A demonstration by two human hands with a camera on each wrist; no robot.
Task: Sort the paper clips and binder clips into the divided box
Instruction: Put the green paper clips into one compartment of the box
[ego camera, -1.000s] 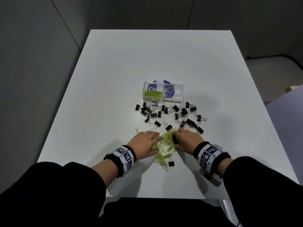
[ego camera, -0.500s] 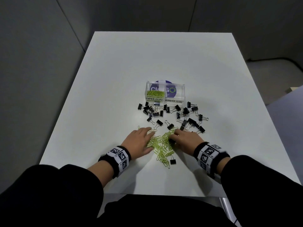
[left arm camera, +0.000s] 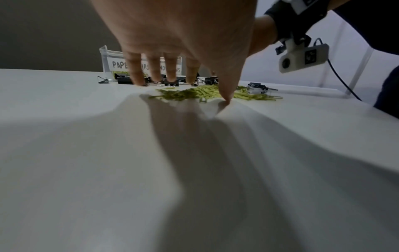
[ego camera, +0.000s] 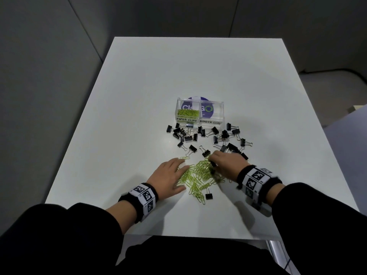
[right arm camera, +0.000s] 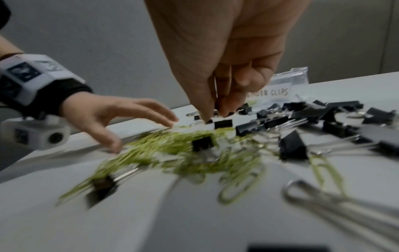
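Paper clips [ego camera: 200, 175] under flat left hand [ego camera: 168, 175]

The box [ego camera: 200, 113] stands mid-table [ego camera: 139, 96], paper clips [ego camera: 188, 113] in its left compartment. Binder clips [ego camera: 224, 135] lie scattered just before the box. Nearer the person lies a heap [ego camera: 198, 175] of paper clips, the left hand [ego camera: 168, 176] at its left edge, the right hand [ego camera: 228, 163] at its right. One binder clip [ego camera: 209, 196] lies at the heap's near edge.
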